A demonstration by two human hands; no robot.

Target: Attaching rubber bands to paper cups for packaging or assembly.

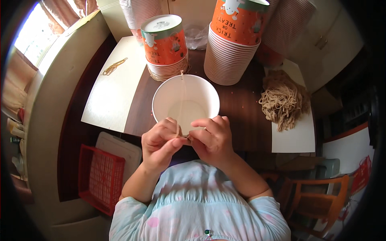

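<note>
A white paper bucket (pixel 204 90) stands in front of me with its opening facing up. Tan cord (pixel 183 85) is fastened at a knot on the far rim and runs across the opening toward my hands. At the near rim, my left hand (pixel 160 140) pinches the cord, a loop of it showing by the fingers. My right hand (pixel 214 138) pinches the cord close beside the left, fingertips nearly meeting. The fingers hide the near rim there and the exact shape of the cord between them.
Orange-and-green printed buckets stand upside down in a short stack (pixel 165 44) and a taller stack (pixel 233 52) behind. A heap of tan cord (pixel 283 100) lies at the right, a few strands (pixel 114 67) at the left. Below are a red crate (pixel 106 176) and a wooden chair (pixel 315 197).
</note>
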